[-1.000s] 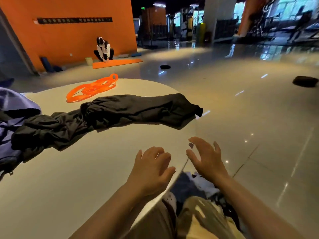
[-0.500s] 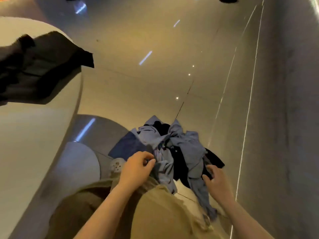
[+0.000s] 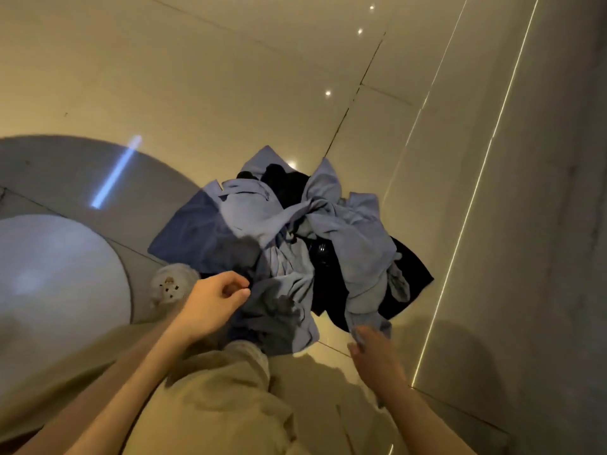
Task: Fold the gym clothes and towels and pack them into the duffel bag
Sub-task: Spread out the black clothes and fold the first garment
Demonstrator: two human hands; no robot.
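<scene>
Clothes heap [image 3: 295, 244] on floor [image 3: 197, 77], left hand [image 3: 210, 302] fingers pinching dark cloth, right hand [image 3: 377, 359] blurred, grip on blue fabric unclear.

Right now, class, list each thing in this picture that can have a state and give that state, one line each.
pile of clothes: unfolded, crumpled in a heap on the floor.
light blue garment: twisted, draped over the dark pieces.
black garment: spread flat beneath the heap, partly covered.
left hand: fingers curled at the near edge of the pile.
right hand: blurred, at a light blue edge; grip unclear.
</scene>
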